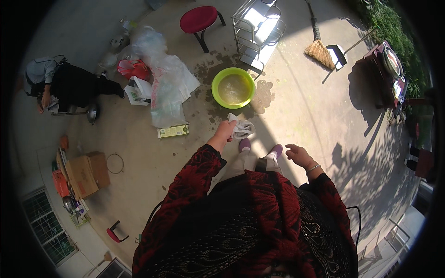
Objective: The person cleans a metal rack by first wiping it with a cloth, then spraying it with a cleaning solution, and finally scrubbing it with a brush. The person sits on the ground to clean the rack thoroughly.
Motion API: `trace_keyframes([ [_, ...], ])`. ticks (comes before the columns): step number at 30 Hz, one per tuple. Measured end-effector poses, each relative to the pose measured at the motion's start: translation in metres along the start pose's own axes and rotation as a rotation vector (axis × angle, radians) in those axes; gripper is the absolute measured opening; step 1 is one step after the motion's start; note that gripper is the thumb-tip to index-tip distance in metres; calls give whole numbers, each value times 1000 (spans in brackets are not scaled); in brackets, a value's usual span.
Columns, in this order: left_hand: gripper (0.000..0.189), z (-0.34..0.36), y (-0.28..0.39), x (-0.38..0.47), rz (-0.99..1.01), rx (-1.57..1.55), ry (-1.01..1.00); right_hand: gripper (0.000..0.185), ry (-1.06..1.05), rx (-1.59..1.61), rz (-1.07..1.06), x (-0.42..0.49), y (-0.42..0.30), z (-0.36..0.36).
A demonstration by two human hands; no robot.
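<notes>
A crumpled whitish cloth (243,129) hangs from my left hand (226,131), whose fingers are closed on it above my purple shoes. Just beyond the cloth, a lime-green plastic basin (215,93) holds cloudy water and stands on wet-spotted concrete. My right hand (299,155), with a bracelet at the wrist, is held out to the right of my legs, fingers apart and holding nothing. Behind the basin is a metal rack with shelves (259,45), partly in bright sun.
A red-topped stool (198,19) stands beyond the basin. Plastic sheeting (168,87) and a green-yellow carton (173,131) lie left. A straw broom (319,55) and a dustpan (336,57) are at upper right. Another person (74,83) sits at far left. Cardboard boxes (83,175) stand lower left.
</notes>
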State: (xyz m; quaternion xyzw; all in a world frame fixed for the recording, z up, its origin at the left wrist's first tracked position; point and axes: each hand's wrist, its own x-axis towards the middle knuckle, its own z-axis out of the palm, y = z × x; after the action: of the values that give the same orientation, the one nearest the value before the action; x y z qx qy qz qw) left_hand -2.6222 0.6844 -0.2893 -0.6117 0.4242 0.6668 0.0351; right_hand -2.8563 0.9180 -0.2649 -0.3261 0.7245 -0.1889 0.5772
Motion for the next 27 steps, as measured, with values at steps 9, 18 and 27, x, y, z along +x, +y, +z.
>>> trace_keyframes([
  [9, 28, 3, 24, 43, 24, 166, 145, 41, 264, -340, 286, -70, 99, -10],
  [18, 12, 10, 41, 83, -20, 211, 127, 34, 434, -160, 381, -102, 156, 19],
  [27, 17, 23, 50, 79, 101, 231, -29, 34, 460, -121, 382, -103, 165, 27],
])
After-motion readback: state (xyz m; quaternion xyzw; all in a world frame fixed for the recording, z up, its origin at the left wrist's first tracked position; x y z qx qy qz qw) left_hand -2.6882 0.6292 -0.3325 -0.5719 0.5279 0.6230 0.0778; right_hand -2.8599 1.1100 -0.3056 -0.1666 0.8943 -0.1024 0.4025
